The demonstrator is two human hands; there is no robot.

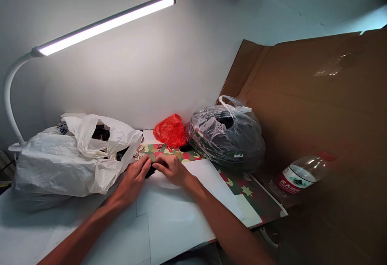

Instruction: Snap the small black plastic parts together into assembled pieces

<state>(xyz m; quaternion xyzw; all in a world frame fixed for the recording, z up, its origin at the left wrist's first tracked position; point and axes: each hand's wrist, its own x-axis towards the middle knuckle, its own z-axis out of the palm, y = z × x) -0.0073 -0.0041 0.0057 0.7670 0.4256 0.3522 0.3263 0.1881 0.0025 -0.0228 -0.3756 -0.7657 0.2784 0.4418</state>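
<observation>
Over the white sheet my left hand [138,173] and my right hand [173,169] meet, both with fingers closed on a small black piece [150,172]. Its kind cannot be made out, since the fingers cover most of it. Just beyond the hands lies a pile of small pale metallic bits [139,156], with more small bits [163,146] near a red plastic bag [171,131]. To the left, a white plastic bag [60,164] stands open with black items [101,133] inside.
A clear plastic bag [226,136] of dark items stands at the back right. Beyond the table's right edge are a plastic bottle [298,178] and a large cardboard sheet [317,108]. A lit desk lamp [109,25] arches overhead. White paper [178,216] covers patterned sheeting [250,188].
</observation>
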